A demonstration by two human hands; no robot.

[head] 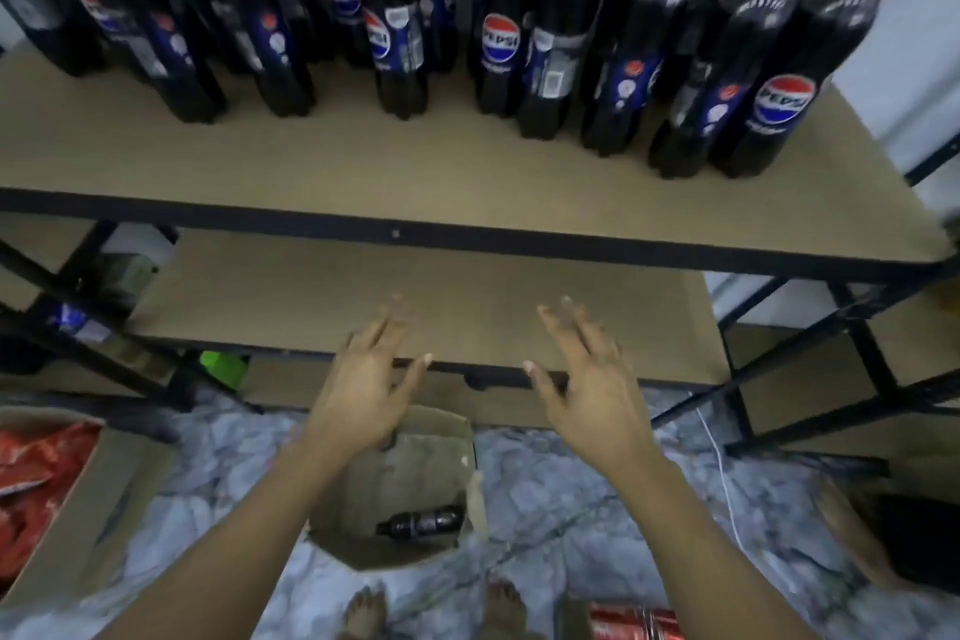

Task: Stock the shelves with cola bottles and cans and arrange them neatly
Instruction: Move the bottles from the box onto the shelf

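Several dark cola bottles [498, 42] with blue Pepsi labels stand in rows along the back of the upper shelf [363, 161]. My left hand [363, 385] and my right hand [587, 379] hover side by side, fingers spread and straight, holding nothing, above the front edge of the lower shelf [415, 296]. Below my hands an open cardboard box [415, 463] stands on the floor. One small dark bottle [421, 522] lies on its side in it.
A cardboard box [104, 494] with red packs sits at the left on the floor. Red cans [634, 624] show at the bottom edge. Black shelf braces [779, 369] cross at both sides. A white cable [722, 473] runs over the marble floor. My bare feet show at the bottom.
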